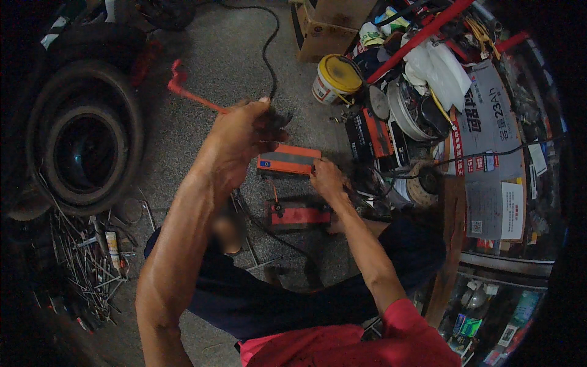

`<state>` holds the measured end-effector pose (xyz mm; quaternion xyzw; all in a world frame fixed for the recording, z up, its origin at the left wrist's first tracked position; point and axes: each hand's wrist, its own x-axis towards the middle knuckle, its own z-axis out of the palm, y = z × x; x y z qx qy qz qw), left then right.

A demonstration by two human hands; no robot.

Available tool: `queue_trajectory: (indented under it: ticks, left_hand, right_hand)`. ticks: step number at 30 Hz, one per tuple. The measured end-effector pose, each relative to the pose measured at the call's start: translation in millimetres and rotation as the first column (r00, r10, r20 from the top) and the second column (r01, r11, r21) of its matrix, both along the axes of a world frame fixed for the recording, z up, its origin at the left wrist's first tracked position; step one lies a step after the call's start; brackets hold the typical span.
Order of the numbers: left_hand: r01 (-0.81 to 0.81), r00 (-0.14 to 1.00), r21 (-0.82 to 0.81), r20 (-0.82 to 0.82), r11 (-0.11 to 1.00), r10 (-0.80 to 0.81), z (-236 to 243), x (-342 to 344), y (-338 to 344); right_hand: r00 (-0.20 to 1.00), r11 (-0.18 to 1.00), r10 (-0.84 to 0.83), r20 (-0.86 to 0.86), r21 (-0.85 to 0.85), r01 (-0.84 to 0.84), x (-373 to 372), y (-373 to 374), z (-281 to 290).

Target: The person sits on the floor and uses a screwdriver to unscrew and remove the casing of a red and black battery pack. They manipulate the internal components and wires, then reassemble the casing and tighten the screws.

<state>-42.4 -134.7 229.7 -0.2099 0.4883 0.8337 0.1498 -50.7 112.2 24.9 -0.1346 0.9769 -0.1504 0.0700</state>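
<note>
My left hand (247,125) is raised above the floor, its dark-stained fingers curled. From behind it a thin orange-red strip (199,99) sticks out to the upper left, its far end bent and blurred. The fingers cover where they grip it. My right hand (330,181) holds the right end of an orange battery (290,160) with a grey stripe along its top. Closer to me is a second battery (299,214), red and dark, with a short reddish wire (274,191) rising near its left end.
Tyres (85,137) lie at the left, beside a heap of metal rods (92,266). A yellow-lidded bucket (338,74) and cardboard boxes (327,33) stand at the far side. A large carton (492,159) and a glass case (489,318) are to the right. A black cable (273,58) crosses the floor.
</note>
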Motion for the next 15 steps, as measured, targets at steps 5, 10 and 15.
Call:
queue_trajectory:
  ticks: [5, 10, 15]
  left_hand:
    - [-0.033, 0.999, -0.110, -0.045, 0.993, 0.028, -3.3, -0.1, -0.1]
    - [-0.007, 0.997, -0.158, -0.081, 0.987, -0.006, -10.1, -0.8, -4.4]
    - [-0.033, 0.997, -0.085, -0.075, 0.996, 0.027, -2.9, 2.7, 0.9]
  right_hand:
    - [0.996, 1.000, 0.007, -0.090, 0.007, -0.006, 4.8, -0.8, -11.2]
    - [0.995, 0.995, -0.073, 0.062, 0.077, 0.069, 3.7, -8.4, -4.2]
    - [0.985, 0.999, -0.004, -0.171, -0.047, -0.004, 7.5, -1.5, -19.7]
